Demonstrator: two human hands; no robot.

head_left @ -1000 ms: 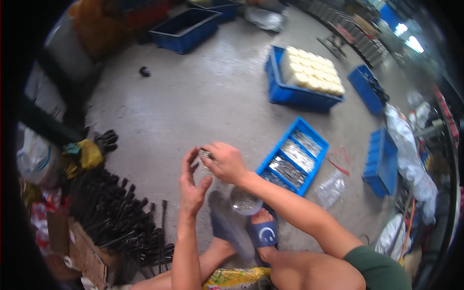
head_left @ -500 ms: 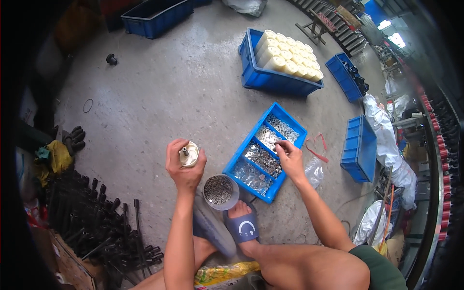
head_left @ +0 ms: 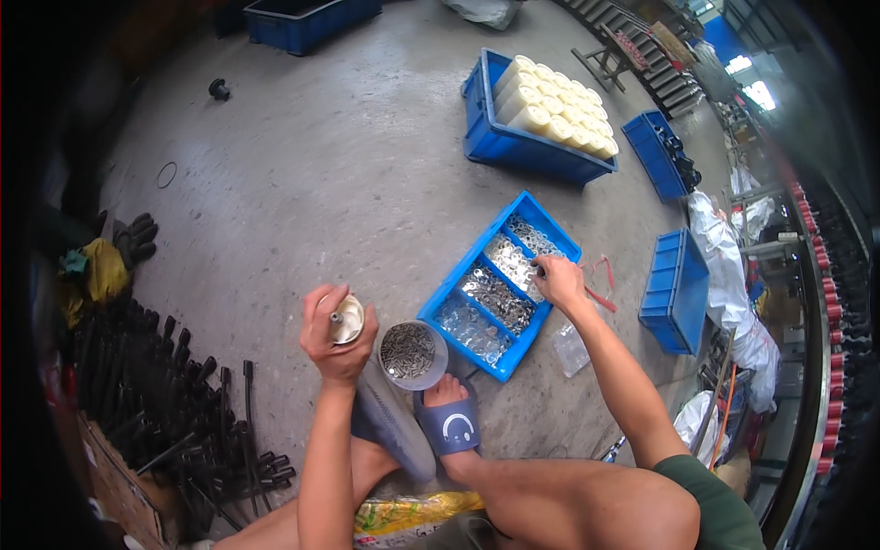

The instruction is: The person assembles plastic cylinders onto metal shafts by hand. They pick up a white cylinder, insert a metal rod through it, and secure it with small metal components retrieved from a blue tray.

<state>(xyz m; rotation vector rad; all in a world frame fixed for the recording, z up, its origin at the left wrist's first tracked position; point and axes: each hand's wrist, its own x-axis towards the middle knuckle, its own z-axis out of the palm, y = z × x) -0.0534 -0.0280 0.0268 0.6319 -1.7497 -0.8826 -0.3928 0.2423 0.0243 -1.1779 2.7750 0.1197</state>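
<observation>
My left hand (head_left: 328,352) is wrapped round a round cream-white plastic piece (head_left: 352,323) with a short metal pin standing in its middle. At the right edge of a blue divided tray (head_left: 510,368), my right hand (head_left: 561,283) has its fingers pinched together beside the compartment of white rings (head_left: 510,260); whatever sits between the fingertips is too small to make out. Flat washers (head_left: 534,236) fill the far compartment, small metal parts (head_left: 498,298) another, and clear pieces (head_left: 467,327) the nearest. A translucent tub of small metal pins (head_left: 407,356) stands between my left hand and the tray.
Farther off, a blue crate (head_left: 513,158) holds many cream cylinders (head_left: 550,115). An upended blue bin (head_left: 676,293) stands to the right. Black rods (head_left: 165,403) lie heaped at left, near a dark glove (head_left: 136,240). A clear plastic bag (head_left: 570,350) lies beside the tray.
My right hand has shifted from over the tray's compartments toward its right edge. My left hand has moved slightly left, tilting the white piece. The whole view has turned a little.
</observation>
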